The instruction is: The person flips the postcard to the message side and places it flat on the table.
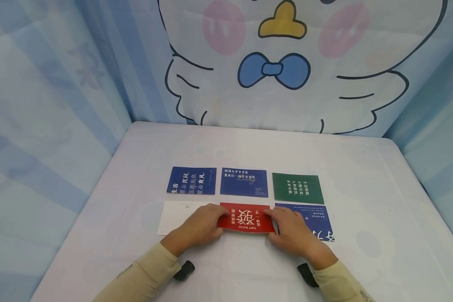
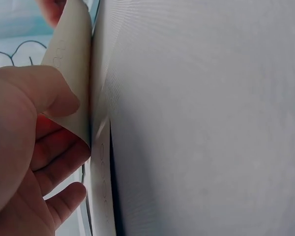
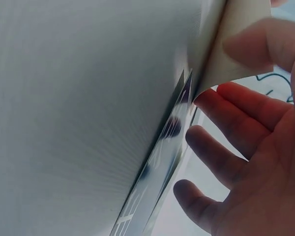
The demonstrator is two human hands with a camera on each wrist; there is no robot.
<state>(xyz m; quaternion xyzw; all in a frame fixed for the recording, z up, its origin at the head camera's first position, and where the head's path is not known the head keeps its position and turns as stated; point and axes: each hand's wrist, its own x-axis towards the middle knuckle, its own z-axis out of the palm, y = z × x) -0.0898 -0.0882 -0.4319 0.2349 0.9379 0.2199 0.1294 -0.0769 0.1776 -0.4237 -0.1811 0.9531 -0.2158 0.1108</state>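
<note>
"Two hands were at work in the head view, weren't they?"

"They were. The left hand [image 1: 199,224] and the right hand [image 1: 291,232] each gripped one short end of a red card [image 1: 245,217]. It lay directly between them, so neither hand was nearer."

"And its long axis?"

"It ran from left to right, from one hand to the other. The card was at the middle of the near row over the worktop [image 1: 245,268], between a white card [image 1: 175,214] on the left and a blue card [image 1: 317,214] on the right."

"How did it look?"

"Bright red, with bold white characters, smaller Latin letters that seemed to read GET RICH, and a near edge that bowed."

"What did the left wrist view show?"

"The left hand was partly closed: its thumb was on the cream back of the red card, with fingers at the other face and the little finger off it. The card curved, and its back bore faint outlines."

"And the right wrist view?"

"The right hand pinched the opposite end, its thumb blurred, its two lower fingers spread loosely. Whether the card touched the worktop could not be told."
</note>
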